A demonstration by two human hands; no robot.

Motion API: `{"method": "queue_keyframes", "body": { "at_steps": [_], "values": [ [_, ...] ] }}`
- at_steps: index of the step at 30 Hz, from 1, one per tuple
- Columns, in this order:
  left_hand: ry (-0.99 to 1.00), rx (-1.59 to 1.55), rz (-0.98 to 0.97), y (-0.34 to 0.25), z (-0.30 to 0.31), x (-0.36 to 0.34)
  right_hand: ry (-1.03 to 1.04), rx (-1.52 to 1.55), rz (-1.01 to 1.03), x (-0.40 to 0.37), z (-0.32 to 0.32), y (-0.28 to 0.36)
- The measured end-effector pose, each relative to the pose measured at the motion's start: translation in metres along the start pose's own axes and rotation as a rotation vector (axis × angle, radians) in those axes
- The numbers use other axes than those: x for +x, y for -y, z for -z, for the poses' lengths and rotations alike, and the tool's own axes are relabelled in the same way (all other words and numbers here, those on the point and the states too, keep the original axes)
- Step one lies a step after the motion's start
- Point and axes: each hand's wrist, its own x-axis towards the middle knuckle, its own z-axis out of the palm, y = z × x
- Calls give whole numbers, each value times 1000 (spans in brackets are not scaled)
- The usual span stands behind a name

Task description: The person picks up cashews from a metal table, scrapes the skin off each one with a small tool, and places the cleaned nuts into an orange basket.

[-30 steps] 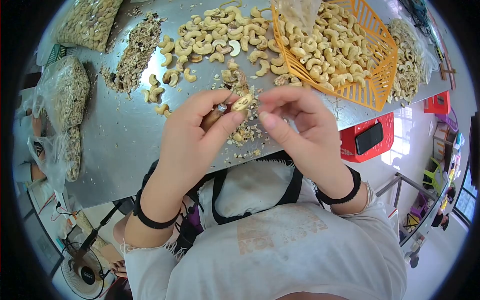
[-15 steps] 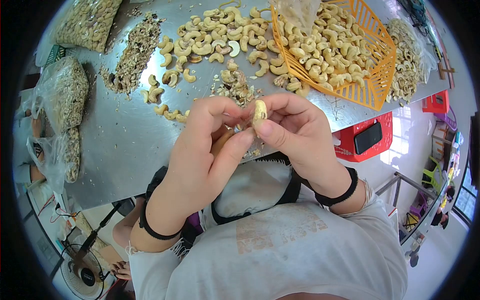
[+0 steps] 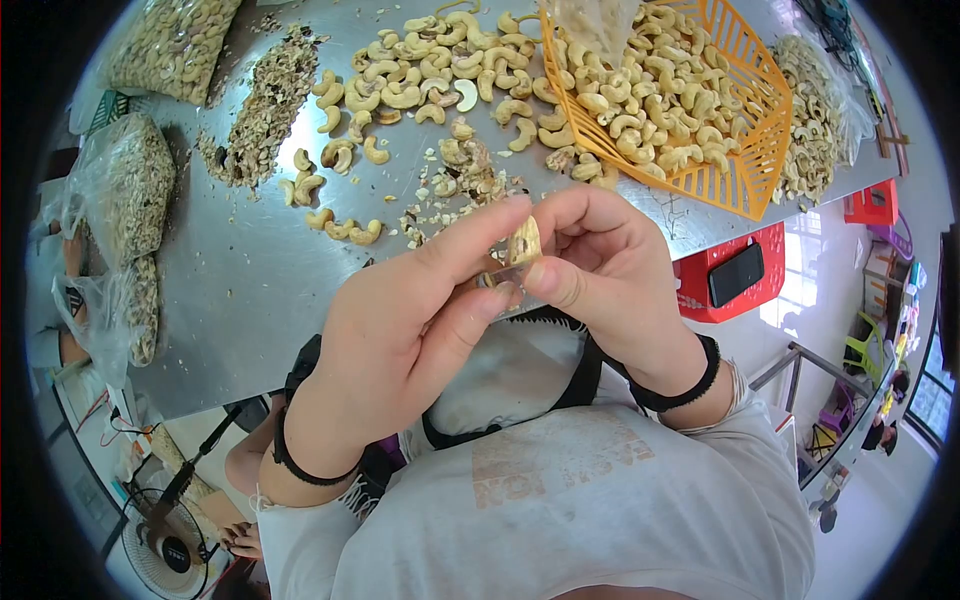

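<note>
Over the front edge of the metal table point(image 3: 230, 290), my right hand point(image 3: 600, 260) pinches a pale cashew point(image 3: 524, 243) with a dark mark on it. My left hand point(image 3: 430, 290) meets it from the other side, its fingers closed on a small metal blade point(image 3: 505, 274) that touches the lower part of the nut. The blade's handle is hidden in the left palm. Just beyond the hands lies a heap of skins and crumbs point(image 3: 470, 172), with whole cashews point(image 3: 430, 70) spread behind it.
An orange basket point(image 3: 762, 170) of cashews stands at the right, with a bag of nuts point(image 3: 810, 120) beside it. Filled plastic bags point(image 3: 140, 190) line the left side. A phone point(image 3: 737, 276) lies on a red stool point(image 3: 700, 290). A fan point(image 3: 165, 550) is at lower left.
My left hand has tilted, its index finger rising to the nut. The cashew has turned slightly and the blade now shows against it. More crumbs are visible behind the left hand.
</note>
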Motion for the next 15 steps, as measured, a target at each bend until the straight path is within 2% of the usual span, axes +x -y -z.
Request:
{"method": "queue_keyframes", "body": {
  "at_steps": [3,7,10,12,15],
  "values": [
    [-16,154,-102,4,0,0,-8,-77,20,-1,0,1],
    [-25,100,-126,10,3,0,30,-121,15,-4,-2,3],
    [-64,36,-54,4,3,-2,29,-107,23,-2,-2,4],
    [-12,-87,45,-2,3,-3,31,-112,31,-2,-1,4],
    [19,-142,15,0,3,-2,30,-87,-6,-2,-2,4]
  ]
}}
